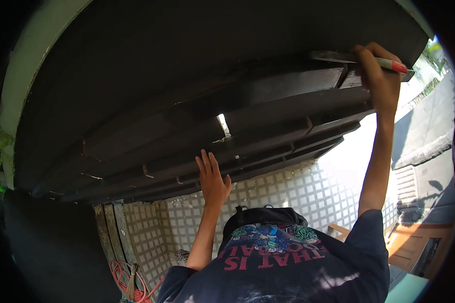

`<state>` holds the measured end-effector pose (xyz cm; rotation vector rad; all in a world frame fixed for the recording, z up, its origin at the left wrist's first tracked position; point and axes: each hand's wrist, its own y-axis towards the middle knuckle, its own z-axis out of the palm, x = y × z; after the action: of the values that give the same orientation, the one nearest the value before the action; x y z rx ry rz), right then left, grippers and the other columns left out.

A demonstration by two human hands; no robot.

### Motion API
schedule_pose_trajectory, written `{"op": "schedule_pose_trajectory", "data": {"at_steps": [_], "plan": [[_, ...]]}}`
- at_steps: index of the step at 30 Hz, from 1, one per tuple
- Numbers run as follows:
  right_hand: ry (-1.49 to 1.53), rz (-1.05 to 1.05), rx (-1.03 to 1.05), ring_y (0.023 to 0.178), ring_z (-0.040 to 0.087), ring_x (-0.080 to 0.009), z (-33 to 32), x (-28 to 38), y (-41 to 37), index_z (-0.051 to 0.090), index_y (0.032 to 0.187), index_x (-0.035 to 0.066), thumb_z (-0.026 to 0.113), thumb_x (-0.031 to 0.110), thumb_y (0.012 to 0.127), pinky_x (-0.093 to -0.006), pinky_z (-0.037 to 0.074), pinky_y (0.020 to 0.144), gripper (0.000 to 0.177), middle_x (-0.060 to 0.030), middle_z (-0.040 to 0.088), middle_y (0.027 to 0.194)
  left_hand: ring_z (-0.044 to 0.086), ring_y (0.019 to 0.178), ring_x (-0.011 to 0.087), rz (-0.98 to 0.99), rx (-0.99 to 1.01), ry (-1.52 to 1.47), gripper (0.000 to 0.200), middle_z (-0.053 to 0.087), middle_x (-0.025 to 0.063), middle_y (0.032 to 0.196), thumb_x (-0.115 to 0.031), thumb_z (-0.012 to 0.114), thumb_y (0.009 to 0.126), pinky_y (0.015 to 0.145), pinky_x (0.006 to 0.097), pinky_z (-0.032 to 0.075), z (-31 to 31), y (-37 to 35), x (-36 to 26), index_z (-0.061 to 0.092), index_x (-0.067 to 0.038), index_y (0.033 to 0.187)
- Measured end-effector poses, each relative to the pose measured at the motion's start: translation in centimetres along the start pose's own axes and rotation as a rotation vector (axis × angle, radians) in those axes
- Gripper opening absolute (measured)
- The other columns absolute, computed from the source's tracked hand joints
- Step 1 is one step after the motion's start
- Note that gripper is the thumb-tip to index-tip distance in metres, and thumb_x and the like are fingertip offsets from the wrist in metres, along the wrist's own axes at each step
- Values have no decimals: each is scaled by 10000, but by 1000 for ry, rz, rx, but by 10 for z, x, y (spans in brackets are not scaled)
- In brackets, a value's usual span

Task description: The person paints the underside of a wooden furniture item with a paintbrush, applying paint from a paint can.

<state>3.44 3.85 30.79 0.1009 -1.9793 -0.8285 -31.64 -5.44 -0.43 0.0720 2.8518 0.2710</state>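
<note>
My right hand (381,78) is raised at the upper right and grips a paintbrush (392,64) with a light handle and red end. The brush head points left and lies along a dark, stepped slatted surface (288,83), close to a joint between two boards. Its bristles are hard to make out against the dark boards. My left hand (215,184) has its fingers stretched out, with the fingertips at a lower dark slat and nothing held. Bright light shows through a narrow gap (223,124) between the boards.
Below is a tiled floor (273,189) with a checked pattern. Wooden posts (114,230) and a coiled red hose or cord (121,278) are at the lower left. A wooden door-like panel (414,245) is at the lower right, and a grey wall (429,116) at right.
</note>
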Motion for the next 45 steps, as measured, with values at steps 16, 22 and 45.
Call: {"op": "schedule_pose_trajectory", "data": {"at_steps": [16, 22, 45], "plan": [[-83, 4, 87, 458, 413, -56, -43, -2, 1, 661, 722, 47, 633, 237, 907, -243, 272, 452, 267, 1, 522, 550, 111, 1529, 500, -9, -37, 18, 980, 79, 267, 1669, -212, 772, 839, 1060, 517, 492, 2, -1, -4, 186, 61, 1575], [-24, -77, 63, 495, 420, -44, -42, -13, 21, 649, 724, 58, 652, 251, 898, -233, 258, 454, 260, 12, 505, 562, 116, 1524, 509, 2, -59, 34, 973, 85, 273, 1665, -210, 770, 841, 1075, 516, 479, 3, 2, -6, 189, 67, 1570], [38, -199, 292, 518, 427, -22, 1, 28, 5, 614, 734, 54, 607, 221, 877, -217, 253, 450, 220, 22, 496, 604, 106, 1517, 530, -22, -16, 6, 961, 74, 276, 1664, -204, 759, 849, 1089, 524, 462, 3, 1, -5, 183, 74, 1566]]}}
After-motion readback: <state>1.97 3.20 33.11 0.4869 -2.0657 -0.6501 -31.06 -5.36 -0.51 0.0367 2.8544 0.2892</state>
